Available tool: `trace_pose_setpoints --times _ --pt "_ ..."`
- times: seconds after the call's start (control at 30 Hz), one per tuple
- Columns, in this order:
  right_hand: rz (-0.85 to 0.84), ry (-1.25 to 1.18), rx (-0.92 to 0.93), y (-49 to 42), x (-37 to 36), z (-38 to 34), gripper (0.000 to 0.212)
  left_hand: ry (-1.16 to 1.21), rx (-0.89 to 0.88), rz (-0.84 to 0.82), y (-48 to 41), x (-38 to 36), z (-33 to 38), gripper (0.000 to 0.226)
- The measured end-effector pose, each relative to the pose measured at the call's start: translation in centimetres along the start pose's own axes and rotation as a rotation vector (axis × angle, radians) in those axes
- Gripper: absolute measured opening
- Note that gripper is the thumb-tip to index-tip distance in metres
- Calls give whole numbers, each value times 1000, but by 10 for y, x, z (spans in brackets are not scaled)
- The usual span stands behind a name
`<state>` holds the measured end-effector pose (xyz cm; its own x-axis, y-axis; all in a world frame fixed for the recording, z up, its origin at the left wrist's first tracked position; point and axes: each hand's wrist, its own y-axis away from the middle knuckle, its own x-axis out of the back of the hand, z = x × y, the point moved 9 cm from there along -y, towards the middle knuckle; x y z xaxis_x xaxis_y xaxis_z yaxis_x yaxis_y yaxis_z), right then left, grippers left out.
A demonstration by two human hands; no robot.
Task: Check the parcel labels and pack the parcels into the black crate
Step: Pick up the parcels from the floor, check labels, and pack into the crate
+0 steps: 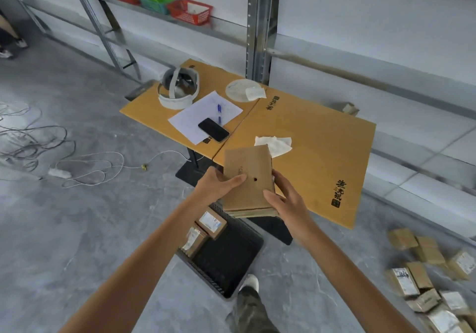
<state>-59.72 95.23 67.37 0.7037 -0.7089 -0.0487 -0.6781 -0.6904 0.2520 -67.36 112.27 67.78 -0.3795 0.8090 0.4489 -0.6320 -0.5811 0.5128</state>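
I hold a brown cardboard parcel [248,175] in both hands, above the near edge of the black crate [231,258] on the floor. My left hand [219,183] grips its left side with the thumb on top. My right hand [286,198] holds its right edge. The face turned toward me is plain, with a small dark hole and no label visible. Two labelled parcels [203,229] lie in the crate's far left corner. A pile of several more parcels [432,278] lies on the floor at the right.
A low yellow table [322,139] stands behind the crate with a phone [213,129], paper, pen, headset [179,88] and tissues on it. Metal shelving lines the wall. Cables [51,149] trail across the floor at left. My shoe [251,282] is beside the crate.
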Motion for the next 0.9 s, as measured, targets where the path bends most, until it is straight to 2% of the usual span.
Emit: trace_pose_setpoints --times 0.1,0.23,0.4,0.5,0.6,0.67,0.73,0.83,0.9 --pt "-25 -82 -75 -30 -9 16 61 41 53 -76 -31 6 -14 62" --pt "-47 -158 -172 -55 -31 42 69 110 71 -112 -59 19 -40 52" --pt "28 -100 -244 -61 -57 84 67 98 42 -275 -90 24 -83 40" --pt "92 -62 -303 -59 -70 112 65 -6 62 -362 -110 22 -119 44" --pt "136 -156 -433 -56 -87 157 59 -87 147 -454 -130 11 -165 47" --pt "177 -226 -552 -57 -98 196 52 -62 255 -504 -141 1 -201 46" --pt "220 -266 -655 -61 -109 240 48 -35 347 -536 -151 -9 -237 57" --pt "278 -260 -721 -72 -125 305 50 -25 394 -598 -170 -34 -285 73" --pt "352 -254 -746 -78 -131 347 53 17 400 -616 -184 -55 -312 75"
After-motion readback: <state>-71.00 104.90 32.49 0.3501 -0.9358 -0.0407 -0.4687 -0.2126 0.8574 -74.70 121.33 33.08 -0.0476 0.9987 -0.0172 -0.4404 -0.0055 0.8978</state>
